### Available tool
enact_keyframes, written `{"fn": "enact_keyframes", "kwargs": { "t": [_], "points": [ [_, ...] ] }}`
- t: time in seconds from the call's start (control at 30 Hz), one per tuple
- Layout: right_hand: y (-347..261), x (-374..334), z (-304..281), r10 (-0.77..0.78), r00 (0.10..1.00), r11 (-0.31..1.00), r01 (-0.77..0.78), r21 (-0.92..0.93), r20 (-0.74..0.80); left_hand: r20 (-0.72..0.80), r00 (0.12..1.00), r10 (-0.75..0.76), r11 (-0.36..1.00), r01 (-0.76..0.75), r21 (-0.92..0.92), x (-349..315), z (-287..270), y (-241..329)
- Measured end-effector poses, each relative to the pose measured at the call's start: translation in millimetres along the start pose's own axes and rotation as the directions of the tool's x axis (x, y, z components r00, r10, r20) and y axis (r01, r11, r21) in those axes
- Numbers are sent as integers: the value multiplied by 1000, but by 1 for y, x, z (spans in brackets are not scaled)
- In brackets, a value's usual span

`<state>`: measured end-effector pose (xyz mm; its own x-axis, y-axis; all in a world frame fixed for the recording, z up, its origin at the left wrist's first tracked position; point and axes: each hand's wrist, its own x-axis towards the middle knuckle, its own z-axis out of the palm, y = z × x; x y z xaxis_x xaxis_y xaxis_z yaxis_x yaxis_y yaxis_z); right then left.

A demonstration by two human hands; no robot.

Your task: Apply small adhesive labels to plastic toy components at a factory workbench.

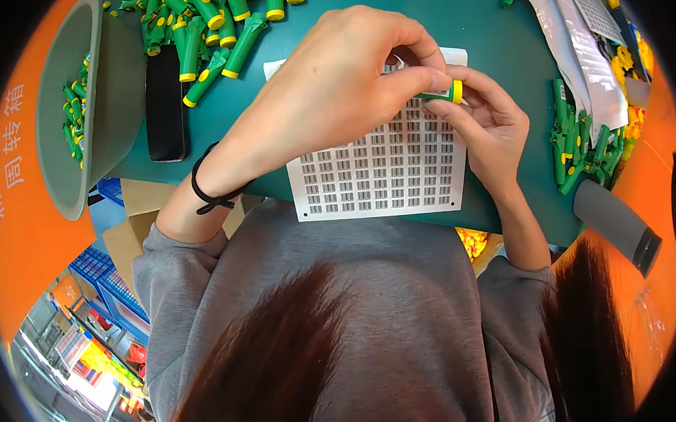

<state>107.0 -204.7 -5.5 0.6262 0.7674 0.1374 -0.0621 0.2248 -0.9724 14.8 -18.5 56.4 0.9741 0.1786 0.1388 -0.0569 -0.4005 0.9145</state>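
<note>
My left hand (340,90) and my right hand (489,125) meet over a white sheet of small barcode stickers (381,171) lying on the green table (465,17). Between the fingertips of both hands is a small green tube with a yellow cap (447,93). My left thumb and forefinger pinch it from the left; my right fingers close on it from below and the right. Most of the tube is hidden by the fingers. A black hair band (205,194) circles my left wrist.
A pile of green tubes with yellow caps (209,28) lies at the top left, beside a black phone (165,105) and a grey bowl (103,108) holding more tubes. More tubes (577,148), paper strips (587,42) and a grey cylinder (617,218) sit at right.
</note>
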Motion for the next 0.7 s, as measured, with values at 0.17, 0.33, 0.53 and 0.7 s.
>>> {"fn": "enact_keyframes", "kwargs": {
  "t": [0.17, 0.33, 0.53, 0.7],
  "points": [
    [-1, 0, -3, 6, 1000, 1000, -6, -11, 3, 43, 998, -49, 998, 47, 48, 1, 0, 4],
    [-3, 2, -3, 20, 1000, 999, -20, -33, -1, 36, 995, -88, 994, 86, 61, -2, 7, -3],
    [-9, 3, -4, 69, 997, 988, -65, -139, 27, 158, 956, -246, 967, 254, -30, -16, 8, -3],
    [2, 13, 6, -129, 969, 956, 177, -233, 209, 161, 911, -379, 905, 401, -141, -36, -11, -16]
  ]
}}
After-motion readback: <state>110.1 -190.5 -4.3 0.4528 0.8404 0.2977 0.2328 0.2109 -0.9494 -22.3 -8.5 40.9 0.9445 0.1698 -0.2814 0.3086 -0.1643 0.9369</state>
